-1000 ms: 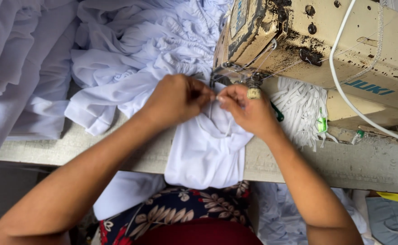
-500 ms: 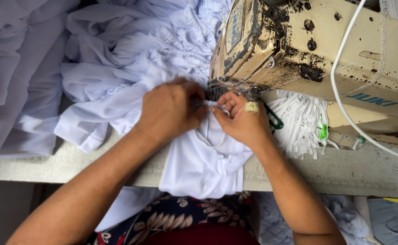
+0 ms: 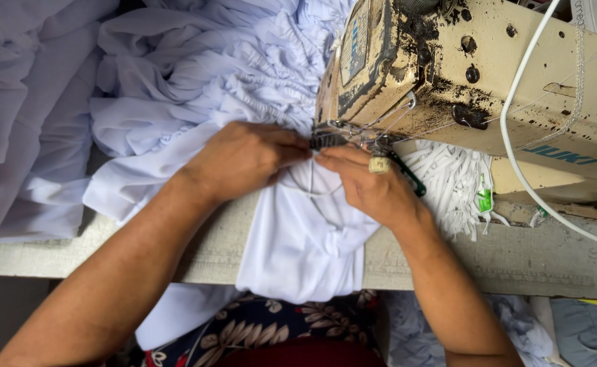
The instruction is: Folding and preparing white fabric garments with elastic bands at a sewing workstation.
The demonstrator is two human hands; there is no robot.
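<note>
Shifted slightly right and up toward the machine since half a second ago, both hands, now tighter against the needle area. Left hand (image 3: 241, 160) lying knuckles-up on the white cloth (image 3: 305, 238), fingers pressed together and curled forward, fingertips pinching the cloth edge right at the presser foot (image 3: 329, 139). Right hand (image 3: 373, 187) just beside it, nearly touching fingertip to fingertip, thumb and forefinger pinching the same edge; thimble (image 3: 379, 164) on one finger. Cloth bunched under both hands, hanging down over the table (image 3: 557, 261) edge toward the lap, over a floral-print skirt (image 3: 278, 326). More white cloth heaped behind the left hand, gathered in tight ruffles (image 3: 258, 81) beside the machine head. Sewing machine (image 3: 475, 75) cream-coloured, grimy with dark oil stains, reaching across the upper right. White cable (image 3: 516, 156) looping down its front. Bundle of white strips (image 3: 455, 180) on the table under the machine arm, just right of the right hand, with a green-handled tool (image 3: 407, 178) between them. Needle itself hidden behind the fingers.
</note>
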